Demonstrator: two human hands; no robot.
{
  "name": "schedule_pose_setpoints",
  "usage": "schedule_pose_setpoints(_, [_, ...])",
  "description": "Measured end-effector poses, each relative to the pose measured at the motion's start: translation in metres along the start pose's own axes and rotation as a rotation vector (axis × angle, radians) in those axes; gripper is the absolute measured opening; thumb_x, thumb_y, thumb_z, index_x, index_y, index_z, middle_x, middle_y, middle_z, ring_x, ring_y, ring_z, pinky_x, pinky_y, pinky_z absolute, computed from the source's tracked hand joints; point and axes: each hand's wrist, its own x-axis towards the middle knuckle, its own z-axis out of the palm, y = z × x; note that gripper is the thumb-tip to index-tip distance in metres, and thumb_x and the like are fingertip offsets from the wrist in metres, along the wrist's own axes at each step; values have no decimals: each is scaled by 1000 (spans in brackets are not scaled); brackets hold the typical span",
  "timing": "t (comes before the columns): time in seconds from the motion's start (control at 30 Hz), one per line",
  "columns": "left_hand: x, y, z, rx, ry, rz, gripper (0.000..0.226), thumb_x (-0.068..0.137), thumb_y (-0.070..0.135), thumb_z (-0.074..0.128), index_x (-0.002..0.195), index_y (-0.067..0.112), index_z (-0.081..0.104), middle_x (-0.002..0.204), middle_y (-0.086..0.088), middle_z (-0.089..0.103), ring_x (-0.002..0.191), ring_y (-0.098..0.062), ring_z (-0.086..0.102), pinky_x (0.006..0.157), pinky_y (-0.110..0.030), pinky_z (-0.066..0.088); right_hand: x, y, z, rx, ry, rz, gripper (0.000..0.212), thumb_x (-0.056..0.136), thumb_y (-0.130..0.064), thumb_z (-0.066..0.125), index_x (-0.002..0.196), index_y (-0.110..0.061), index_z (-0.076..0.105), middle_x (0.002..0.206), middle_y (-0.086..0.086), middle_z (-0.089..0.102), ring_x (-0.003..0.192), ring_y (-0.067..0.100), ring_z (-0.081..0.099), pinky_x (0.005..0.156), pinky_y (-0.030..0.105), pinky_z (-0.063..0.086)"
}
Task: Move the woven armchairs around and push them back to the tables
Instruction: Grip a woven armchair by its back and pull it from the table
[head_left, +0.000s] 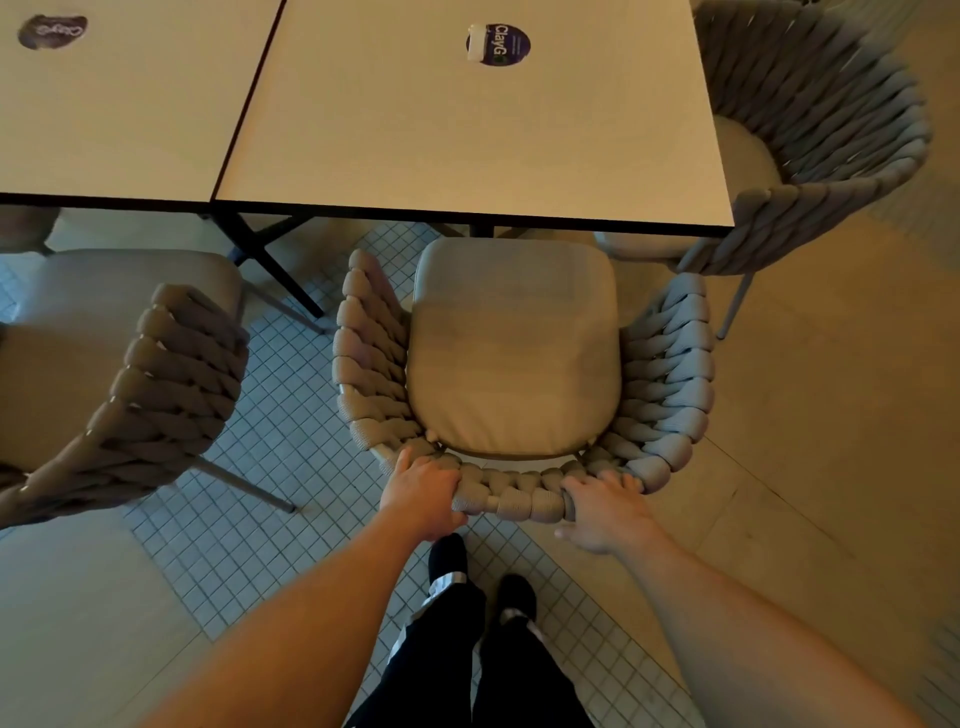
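Note:
A woven armchair (670, 364) with a beige seat cushion stands right below me, its front facing the near edge of a pale table (467, 135). The cushion's front edge lies just under the table's rim. My left hand (423, 491) grips the left part of the woven backrest top. My right hand (605, 512) holds the right part of the same backrest, fingers over the weave and thumb outside. Both arms reach down from the bottom of the frame.
A second woven armchair (171, 384) stands at the left by another table (104, 104). A third armchair (831, 135) sits at the right side of the table. A round sticker (498, 44) marks the tabletop. My feet stand on small-tiled floor (291, 457).

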Motion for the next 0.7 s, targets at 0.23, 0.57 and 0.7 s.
schedule_pose_setpoints(0.23, [-12, -4, -11, -167, 43, -20, 48, 92, 53, 56, 129, 24, 59, 130, 0, 60, 128, -23, 46, 117, -42, 22, -9, -6, -21, 7, -72, -19, 57, 88, -61, 63, 131, -26, 49, 139, 1, 54, 132, 32, 44, 108, 54, 35])
schedule_pose_setpoints(0.57, [-56, -20, -14, -449, 107, -267, 57, 94, 51, 59, 145, 29, 45, 145, -2, 49, 134, -27, 43, 105, -45, 46, -4, -48, -50, -52, -115, -187, 79, 91, -64, 62, 152, -23, 35, 151, 6, 45, 140, 36, 38, 116, 60, 27])
schedule_pose_setpoints(0.7, [-82, -34, -8, -496, 80, -402, 73, 94, 56, 56, 156, 26, 31, 152, -9, 42, 141, -30, 38, 111, -49, 41, 1, -72, -59, -95, -92, -282, 85, 88, -67, 63, 155, -25, 32, 156, 5, 38, 142, 36, 35, 116, 60, 29])
